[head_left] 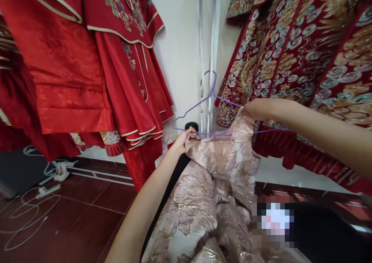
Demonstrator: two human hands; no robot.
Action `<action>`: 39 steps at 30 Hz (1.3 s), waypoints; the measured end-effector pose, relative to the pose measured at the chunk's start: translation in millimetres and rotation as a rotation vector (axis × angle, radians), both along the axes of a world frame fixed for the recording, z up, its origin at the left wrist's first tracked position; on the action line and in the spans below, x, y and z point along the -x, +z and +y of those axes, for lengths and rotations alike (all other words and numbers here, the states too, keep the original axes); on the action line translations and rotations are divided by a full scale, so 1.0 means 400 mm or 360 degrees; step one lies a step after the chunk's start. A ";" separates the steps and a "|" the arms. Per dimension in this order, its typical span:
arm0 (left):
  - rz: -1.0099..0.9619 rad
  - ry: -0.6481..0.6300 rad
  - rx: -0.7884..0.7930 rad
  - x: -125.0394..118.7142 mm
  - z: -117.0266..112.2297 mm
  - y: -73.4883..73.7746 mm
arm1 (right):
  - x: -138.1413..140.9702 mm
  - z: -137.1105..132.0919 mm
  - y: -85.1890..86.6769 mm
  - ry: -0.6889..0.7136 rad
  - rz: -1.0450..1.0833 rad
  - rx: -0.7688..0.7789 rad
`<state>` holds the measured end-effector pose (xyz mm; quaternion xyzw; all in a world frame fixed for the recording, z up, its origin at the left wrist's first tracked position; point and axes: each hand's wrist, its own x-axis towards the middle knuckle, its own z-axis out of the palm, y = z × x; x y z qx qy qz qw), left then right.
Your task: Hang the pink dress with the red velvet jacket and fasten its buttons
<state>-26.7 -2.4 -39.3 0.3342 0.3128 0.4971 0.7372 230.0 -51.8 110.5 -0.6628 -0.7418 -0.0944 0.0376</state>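
A pale pink brocade dress (200, 193) with gold-edged flowers hangs down in front of me. My left hand (183, 139) is pinched on the dress's left top edge, beside the lower bar of a purple wire hanger (194, 107). My right hand (252, 108) grips the other shoulder of the dress by the hanger's right slope; its fingertips are mostly hidden. That shoulder is over the hanger, while the hanger's left end pokes out bare above my left hand. The hook stands in front of white poles, and I cannot tell whether it rests on anything.
Red garments (130, 80) with pale piping hang on the left. Red embroidered garments (290, 57) hang on the right. White rack poles (214, 30) rise in the middle. A white cable (37, 206), a power strip (48, 191) and white shoes (61, 172) lie on the tiled floor.
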 end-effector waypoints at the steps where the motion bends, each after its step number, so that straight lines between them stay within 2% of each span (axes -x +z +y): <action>1: 0.0047 -0.0003 -0.0016 0.006 0.002 0.006 | -0.004 0.006 -0.003 -0.0044 -0.0153 -0.0028; 3: 0.0127 -0.0029 -0.0094 0.025 0.005 0.019 | -0.015 0.013 -0.011 -0.0077 -0.0380 0.0080; 5: 0.0177 -0.0043 -0.0177 0.055 0.007 0.031 | -0.027 0.015 -0.025 -0.0021 -0.0410 0.0031; 7: 0.0177 0.0042 -0.0205 0.095 0.010 0.036 | -0.038 0.017 -0.047 0.0014 -0.0440 -0.0102; 10: 0.0077 0.0501 -0.0224 0.163 0.021 0.030 | -0.050 0.030 -0.080 0.0035 -0.0393 -0.0295; 12: 0.0031 0.0819 -0.0187 0.203 0.033 0.020 | -0.056 0.045 -0.093 0.0034 -0.0261 -0.0315; 14: 0.0021 0.0964 -0.0104 0.230 0.048 0.012 | -0.061 0.060 -0.098 0.0044 -0.0170 -0.0295; 16: 0.0010 0.0995 -0.0054 0.241 0.062 0.010 | -0.067 0.070 -0.097 0.0054 -0.0140 -0.0291; 19: 0.0010 0.0979 -0.0130 0.238 0.080 0.031 | -0.075 0.075 -0.090 0.0041 -0.0128 -0.0285; 21: 0.0065 0.0889 -0.0258 0.228 0.090 0.063 | -0.081 0.074 -0.084 0.0036 -0.0129 -0.0296; 25: 0.0469 0.0545 -0.0512 0.185 0.100 0.151 | -0.086 0.071 -0.081 0.0033 -0.0100 -0.0317; 27: 0.0684 0.0445 -0.0617 0.146 0.102 0.187 | -0.082 0.068 -0.088 0.0051 -0.0079 -0.0320; 29: 0.0871 0.0477 -0.0705 0.101 0.105 0.207 | -0.076 0.064 -0.099 0.0090 -0.0056 -0.0332; 33: 0.1270 0.0680 -0.0763 0.041 0.124 0.221 | -0.068 0.058 -0.125 0.0138 0.0014 -0.0379; 39: 0.1428 0.0784 -0.0661 0.048 0.161 0.266 | -0.082 0.070 -0.153 0.0206 0.0094 -0.0407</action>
